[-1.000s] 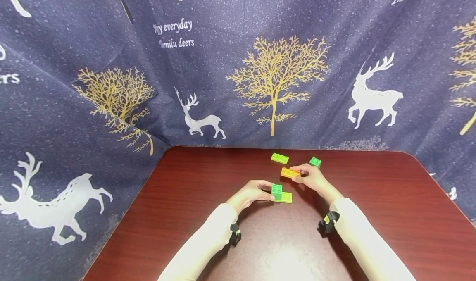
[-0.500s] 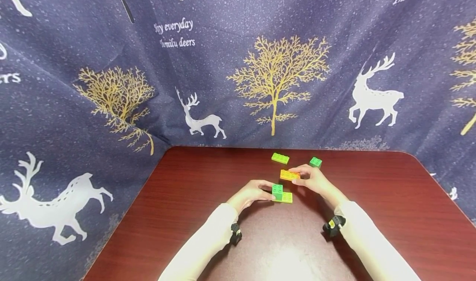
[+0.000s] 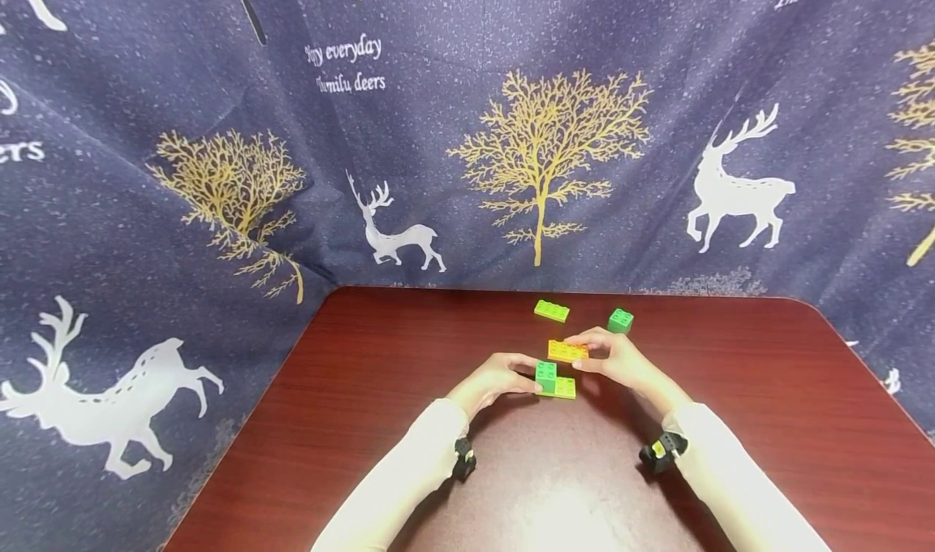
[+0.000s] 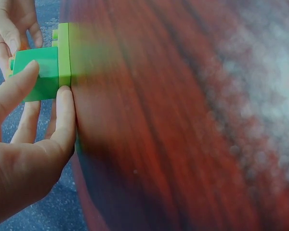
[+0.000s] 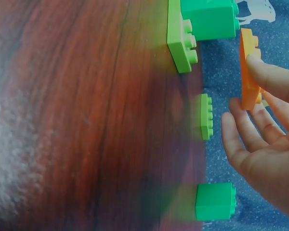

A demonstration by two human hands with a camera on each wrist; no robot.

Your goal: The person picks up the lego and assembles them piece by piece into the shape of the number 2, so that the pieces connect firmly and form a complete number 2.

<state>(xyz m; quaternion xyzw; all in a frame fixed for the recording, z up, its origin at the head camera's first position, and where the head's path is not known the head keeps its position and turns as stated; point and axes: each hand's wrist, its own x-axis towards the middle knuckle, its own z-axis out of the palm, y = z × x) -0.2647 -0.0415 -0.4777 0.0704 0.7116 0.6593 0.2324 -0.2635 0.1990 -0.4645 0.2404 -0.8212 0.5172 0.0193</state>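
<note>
My left hand (image 3: 502, 375) grips a green building block (image 4: 44, 70) between thumb and fingers. That block is seated on one end of a lime green flat block (image 3: 566, 388), whose bare studs stick out to the right. My right hand (image 3: 615, 359) pinches an orange flat block (image 5: 248, 72) by its end, thumb on the studded side. In the right wrist view the orange block hangs above the table surface, its studs facing up. It is just behind the green block in the head view.
A second lime green flat block (image 3: 551, 311) lies near the back of the red-brown table (image 3: 409, 325). Another green block (image 3: 620, 321) stands to its right, behind my right hand. A dark blue cloth (image 3: 438, 130) with deer and trees hangs behind the table.
My right hand has brought the orange flat block slightly toward me and a little left, closer to the green block. The left hand keeps its grip in place.
</note>
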